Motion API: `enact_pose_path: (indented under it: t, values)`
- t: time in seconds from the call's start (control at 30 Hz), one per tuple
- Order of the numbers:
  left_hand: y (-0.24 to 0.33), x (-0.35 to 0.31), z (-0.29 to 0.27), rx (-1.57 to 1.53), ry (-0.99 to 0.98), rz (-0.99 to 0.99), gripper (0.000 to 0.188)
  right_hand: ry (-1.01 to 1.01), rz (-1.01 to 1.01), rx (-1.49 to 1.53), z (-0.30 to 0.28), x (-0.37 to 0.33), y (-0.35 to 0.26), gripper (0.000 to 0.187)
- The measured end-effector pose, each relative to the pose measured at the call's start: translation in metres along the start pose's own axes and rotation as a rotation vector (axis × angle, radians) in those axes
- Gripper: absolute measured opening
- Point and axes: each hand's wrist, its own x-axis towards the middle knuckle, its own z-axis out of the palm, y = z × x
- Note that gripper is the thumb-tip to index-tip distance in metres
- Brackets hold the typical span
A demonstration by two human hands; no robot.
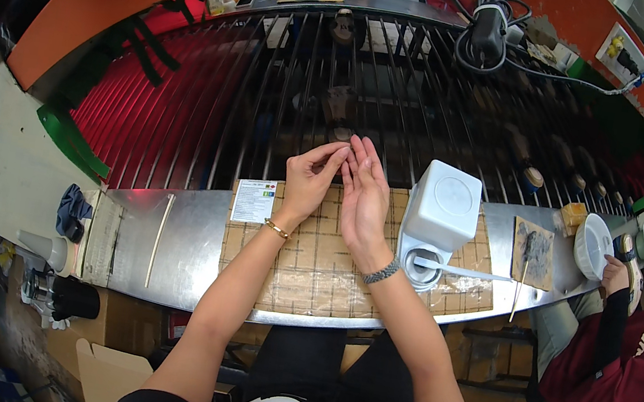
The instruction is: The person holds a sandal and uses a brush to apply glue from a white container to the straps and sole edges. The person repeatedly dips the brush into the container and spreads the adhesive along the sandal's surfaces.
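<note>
My left hand is raised over the far edge of a cardboard sheet, thumb and forefinger pinched together. Whatever the pinch holds, if anything, is too small to make out. Beside it my right hand is turned palm up with its fingers stretched out, their tips meeting the left fingers. Just right of that hand stands a white square container with a round ring on top. At its foot sits a white round cup, from which a white handle sticks out to the right. A printed card lies by my left wrist.
Beyond the metal bench runs a roller conveyor carrying several shoes. A thin stick lies left. A stained board with a brush lies right, near a co-worker's hand at a white bowl.
</note>
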Motion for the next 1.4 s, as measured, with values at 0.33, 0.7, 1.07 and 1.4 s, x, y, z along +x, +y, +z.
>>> enact_pose_path:
  t: [0.33,0.7,1.07,1.4]
  values:
    - [0.006,-0.001,-0.003,0.204,-0.025,0.054,0.025,0.003,-0.020,-0.121,0.002,-0.002,0.002,0.047]
    - [0.005,0.000,-0.005,0.191,-0.058,0.037,0.022,0.035,-0.106,-0.283,-0.001,0.001,0.011,0.046]
    - [0.001,0.001,-0.001,0.116,-0.009,0.054,0.022,0.014,0.012,-0.116,0.000,0.001,0.001,0.044]
    - [0.005,-0.001,-0.002,0.026,-0.054,-0.068,0.025,0.027,0.028,-0.079,-0.004,0.003,0.002,0.045]
